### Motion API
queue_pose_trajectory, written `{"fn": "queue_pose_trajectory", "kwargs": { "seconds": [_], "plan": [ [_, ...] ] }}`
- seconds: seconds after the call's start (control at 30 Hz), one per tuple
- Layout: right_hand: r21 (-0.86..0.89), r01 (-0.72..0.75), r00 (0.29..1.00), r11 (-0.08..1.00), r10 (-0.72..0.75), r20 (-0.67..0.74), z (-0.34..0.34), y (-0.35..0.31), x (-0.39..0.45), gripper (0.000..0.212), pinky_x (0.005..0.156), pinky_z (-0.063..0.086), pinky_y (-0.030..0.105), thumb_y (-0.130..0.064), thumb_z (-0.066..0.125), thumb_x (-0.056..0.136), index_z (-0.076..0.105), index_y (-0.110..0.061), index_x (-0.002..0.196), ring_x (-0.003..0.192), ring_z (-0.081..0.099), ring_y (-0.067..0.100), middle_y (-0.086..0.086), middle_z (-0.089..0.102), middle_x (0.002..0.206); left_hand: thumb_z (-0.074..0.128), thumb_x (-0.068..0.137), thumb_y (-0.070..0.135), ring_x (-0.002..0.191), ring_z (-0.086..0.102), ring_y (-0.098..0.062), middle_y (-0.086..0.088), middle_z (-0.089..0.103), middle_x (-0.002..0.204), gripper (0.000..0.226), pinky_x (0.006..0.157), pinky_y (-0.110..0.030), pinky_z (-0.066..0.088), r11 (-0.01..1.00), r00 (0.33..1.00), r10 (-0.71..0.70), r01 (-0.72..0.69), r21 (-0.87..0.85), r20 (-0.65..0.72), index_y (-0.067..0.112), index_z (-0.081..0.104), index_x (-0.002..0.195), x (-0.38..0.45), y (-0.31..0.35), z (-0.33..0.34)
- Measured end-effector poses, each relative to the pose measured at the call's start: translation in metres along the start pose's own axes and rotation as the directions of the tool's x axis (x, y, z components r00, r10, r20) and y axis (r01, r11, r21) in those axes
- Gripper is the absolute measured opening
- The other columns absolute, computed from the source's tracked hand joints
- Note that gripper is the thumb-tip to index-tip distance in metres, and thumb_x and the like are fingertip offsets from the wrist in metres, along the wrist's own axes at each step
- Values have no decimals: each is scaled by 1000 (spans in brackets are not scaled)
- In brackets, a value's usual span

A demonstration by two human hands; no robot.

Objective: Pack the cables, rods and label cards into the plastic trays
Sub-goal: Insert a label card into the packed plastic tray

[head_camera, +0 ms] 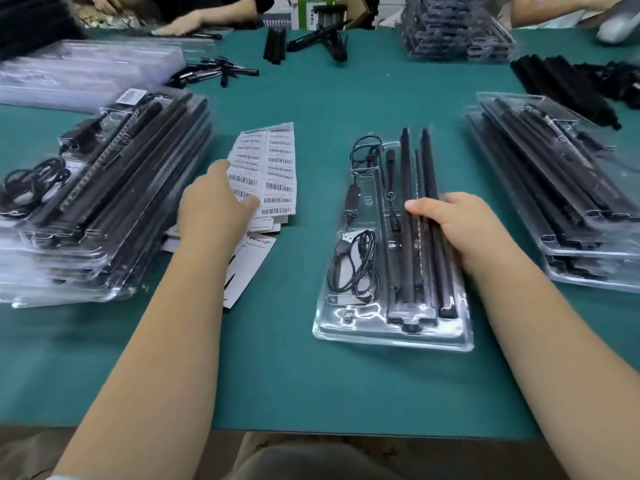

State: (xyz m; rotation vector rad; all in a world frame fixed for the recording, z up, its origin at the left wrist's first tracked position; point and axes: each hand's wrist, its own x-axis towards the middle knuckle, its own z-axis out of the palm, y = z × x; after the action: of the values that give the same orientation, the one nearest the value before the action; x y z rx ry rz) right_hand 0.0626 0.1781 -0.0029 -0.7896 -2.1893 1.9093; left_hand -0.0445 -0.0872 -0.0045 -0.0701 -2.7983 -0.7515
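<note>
A clear plastic tray lies on the green table in front of me. It holds black rods side by side and a coiled black cable at its left. My right hand rests over the tray's right side, fingers curled on the rods. My left hand reaches to a sheet of barcode labels, thumb and fingers touching its lower left edge. White label cards lie under my left wrist.
A stack of filled trays stands at the left and another stack at the right. Loose black rods lie at the far right, more parts at the back. Other people's hands work at the far edge.
</note>
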Motion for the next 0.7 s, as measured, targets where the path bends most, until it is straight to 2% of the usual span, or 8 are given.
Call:
{"fn": "queue_pose_trajectory", "kwargs": {
  "seconds": [0.1, 0.17, 0.27, 0.4, 0.47, 0.53, 0.6, 0.7],
  "plan": [
    [-366, 54, 976, 929, -126, -175, -2, 4, 7, 68, 92, 46, 33, -51, 75, 72, 60, -10, 123, 108, 61, 24, 6, 64, 121, 68, 83, 14, 101, 57, -14, 5, 63, 113, 64, 82, -29, 41, 975, 997, -3, -15, -222, -80, 24, 40, 140, -1, 5, -3],
    [-520, 68, 967, 852, -184, -175, -2, 4, 7, 74, 84, 40, 29, -58, 69, 75, 57, -9, 128, 116, 55, 25, 6, 60, 128, 69, 82, 8, 93, 59, -6, 14, 61, 100, 73, 79, -27, 47, 893, 993, -93, 49, -448, -77, 25, 35, 144, -4, 8, -7],
    [-573, 69, 969, 816, -191, -155, -3, 4, 6, 67, 71, 43, 32, -58, 65, 78, 61, -1, 114, 101, 60, 26, 12, 66, 114, 67, 83, 2, 95, 68, -16, 4, 70, 103, 58, 81, -33, 56, 596, 986, -137, 156, -788, 92, 14, 48, 136, -11, 13, -12],
    [-693, 112, 945, 712, -292, -147, 0, 2, -2, 69, 80, 38, 31, -55, 64, 81, 48, -14, 134, 99, 47, 19, 7, 42, 133, 54, 95, 5, 95, 70, -21, -1, 74, 102, 23, 73, -31, 58, 236, 959, -36, 280, -931, 280, 12, 63, 114, -20, 27, -15],
    [-718, 280, 847, 637, -516, -127, 3, -2, -11, 57, 87, 34, 27, -50, 64, 84, 52, -17, 130, 109, 44, 20, 4, 41, 123, 46, 100, 12, 88, 72, -23, -2, 74, 100, 22, 61, -30, 58, 185, 941, -21, 335, -924, 337, 16, 60, 117, -26, 37, -14],
    [-652, 487, 730, 582, -681, -63, 10, -9, -25, 38, 85, 32, 19, -44, 62, 87, 62, -19, 116, 98, 47, 15, -3, 50, 104, 41, 102, 15, 84, 72, -25, -2, 73, 101, 24, 55, -27, 57, 184, 931, 38, 350, -918, 363, 22, 56, 118, -32, 46, -11],
    [-575, 620, 671, 534, -741, 36, 20, -12, -37, 26, 78, 30, 8, -37, 63, 87, 68, -20, 106, 86, 43, 8, -10, 52, 91, 44, 100, 10, 84, 72, -26, -3, 72, 106, 30, 56, -26, 57, 195, 907, 173, 350, -916, 383, 24, 52, 125, -39, 51, -9],
    [-530, 681, 655, 505, -743, 134, 30, -9, -45, 30, 82, 30, 7, -30, 67, 87, 66, -17, 114, 93, 44, 7, -5, 57, 103, 63, 82, -2, 88, 71, -23, -5, 70, 113, 58, 61, -23, 56, 236, 816, 430, 313, -920, 387, 23, 48, 133, -45, 51, -7]
  ]
}}
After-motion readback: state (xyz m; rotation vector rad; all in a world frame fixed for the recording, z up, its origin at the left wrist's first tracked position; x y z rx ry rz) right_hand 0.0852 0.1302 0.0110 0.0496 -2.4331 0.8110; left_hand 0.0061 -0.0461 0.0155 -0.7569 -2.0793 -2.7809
